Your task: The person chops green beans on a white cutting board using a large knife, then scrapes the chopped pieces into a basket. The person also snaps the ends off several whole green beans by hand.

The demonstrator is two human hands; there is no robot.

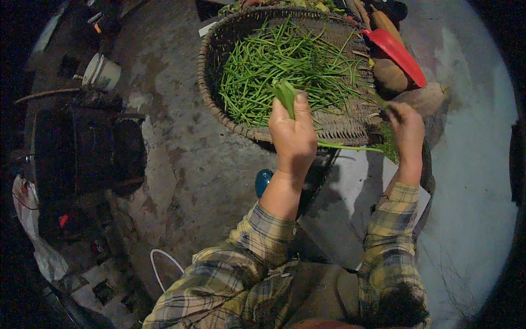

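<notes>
Below me a round woven wicker basket holds a loose heap of thin green stems. Over its near rim, my left hand is closed around a bundle of green stems, thumb up; a long pale end of them reaches out below the hand to the right. My right hand is at the basket's right edge, blurred, its fingers bent together; whether a small green bit is between them I cannot tell. Feathery green leaves lie beneath and beside that hand.
A red plastic scoop-like piece leans over several squash-like vegetables right of the basket. A blue rounded object lies near my left forearm. A whitish bucket stands at the upper left, and a pale wall runs along the right.
</notes>
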